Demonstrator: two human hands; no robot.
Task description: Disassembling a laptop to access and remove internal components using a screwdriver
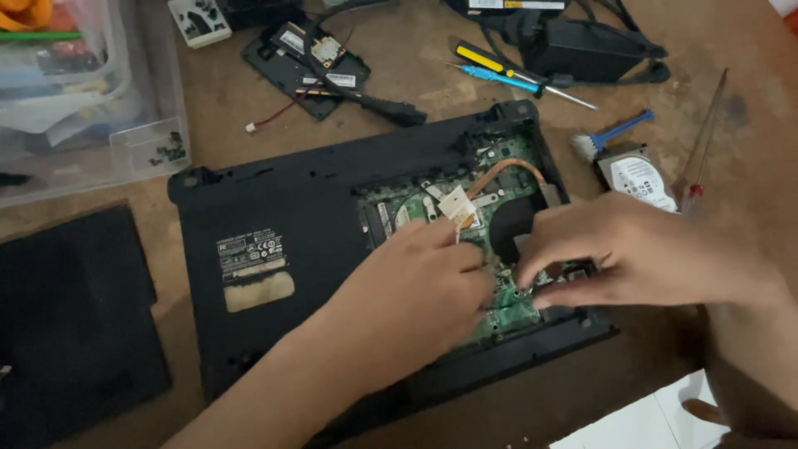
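An opened laptop (pixel 283 249) lies underside up on the worktop (pixel 731 108). The left hand (pixel 416 291) rests curled on its green board (pixel 507 303); its grip is hidden. The right hand (pixel 640 249) pinches something small at the board.

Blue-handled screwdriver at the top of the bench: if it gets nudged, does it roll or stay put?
The blue-handled screwdriver has a round handle and thin shaft, so it would probably roll. It lies against a yellow-and-black screwdriver, which may check it on that side. It looks stiff and likely light.
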